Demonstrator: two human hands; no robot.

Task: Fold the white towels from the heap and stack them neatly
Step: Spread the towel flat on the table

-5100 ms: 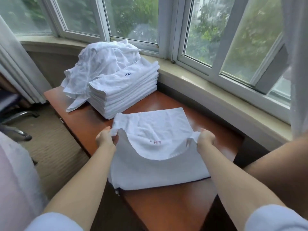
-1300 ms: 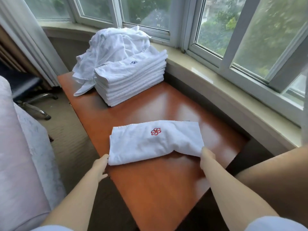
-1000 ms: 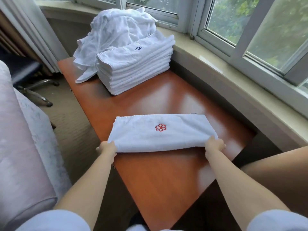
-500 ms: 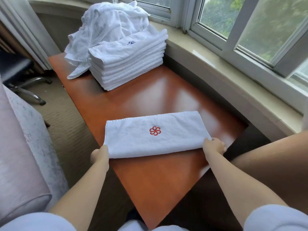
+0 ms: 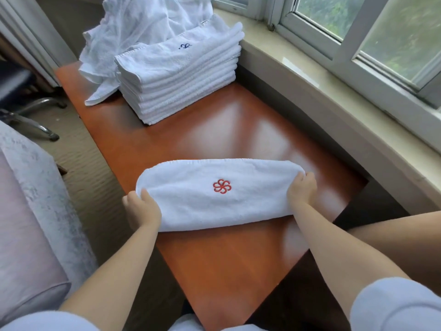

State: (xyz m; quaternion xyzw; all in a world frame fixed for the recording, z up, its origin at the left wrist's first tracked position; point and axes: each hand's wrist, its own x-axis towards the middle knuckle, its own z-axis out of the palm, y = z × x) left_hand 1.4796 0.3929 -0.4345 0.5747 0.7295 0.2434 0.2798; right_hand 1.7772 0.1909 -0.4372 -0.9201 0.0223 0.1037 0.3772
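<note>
Now lifted off the table (image 5: 229,263): folded towel (image 5: 250,199), ends gripped by left hand (image 5: 140,209) and right hand (image 5: 301,191)

no legible text, only embroidered emblems

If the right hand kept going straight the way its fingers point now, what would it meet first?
Probably bare wooden table, then the window ledge; the right hand gripping the folded towel points up-left, though depth is unclear.
</note>
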